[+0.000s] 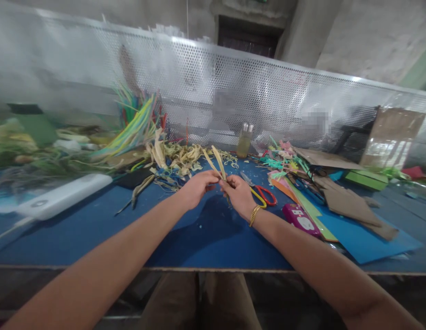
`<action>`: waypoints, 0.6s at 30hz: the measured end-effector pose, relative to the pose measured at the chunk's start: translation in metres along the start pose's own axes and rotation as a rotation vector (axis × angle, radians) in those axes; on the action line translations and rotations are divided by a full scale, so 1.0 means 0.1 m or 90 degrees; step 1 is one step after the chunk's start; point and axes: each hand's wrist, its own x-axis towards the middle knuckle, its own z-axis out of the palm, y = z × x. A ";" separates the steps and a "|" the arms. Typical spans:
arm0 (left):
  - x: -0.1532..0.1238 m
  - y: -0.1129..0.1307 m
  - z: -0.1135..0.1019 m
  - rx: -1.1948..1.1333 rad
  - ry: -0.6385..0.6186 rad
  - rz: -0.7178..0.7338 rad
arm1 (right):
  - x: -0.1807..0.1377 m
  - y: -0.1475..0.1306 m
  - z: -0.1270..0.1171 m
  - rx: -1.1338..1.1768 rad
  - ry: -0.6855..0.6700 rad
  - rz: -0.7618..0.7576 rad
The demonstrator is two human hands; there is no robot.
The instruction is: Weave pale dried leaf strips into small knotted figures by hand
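Both hands meet above the middle of the blue table. Pinched in my right hand [237,190] are pale dried husk strips [219,160], whose two long ends spread upward in a V. My left hand [203,185] has its fingers closed at the base of the same strips, touching them next to my right fingertips. Just right of my right hand lies a pair of scissors [267,196] with red and yellow handles. Behind my hands a heap of dried husks [185,158] spreads over the table.
A white power strip [67,195] lies at left, near a bunch of coloured stems [137,123]. A glass bottle [245,141] stands before the perforated metal panel [199,87]. At right are a purple box [300,220], blue paper [367,240] and cardboard [350,201].
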 end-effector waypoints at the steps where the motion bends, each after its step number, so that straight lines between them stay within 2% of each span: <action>1: 0.00 -0.01 0.00 0.013 0.000 -0.003 | -0.01 0.00 0.00 -0.016 -0.006 -0.013; 6: 0.01 0.00 -0.03 0.027 0.070 0.004 | -0.04 -0.03 -0.01 -0.079 -0.015 -0.084; 11: 0.02 0.04 -0.07 0.079 0.142 0.005 | -0.03 -0.05 -0.02 -0.049 -0.024 -0.055; 15: 0.02 0.05 -0.06 0.071 0.156 0.009 | -0.03 -0.02 -0.01 -0.037 -0.019 -0.036; 18: 0.01 0.04 -0.03 0.039 0.129 -0.007 | -0.03 0.01 0.00 -0.008 -0.022 -0.010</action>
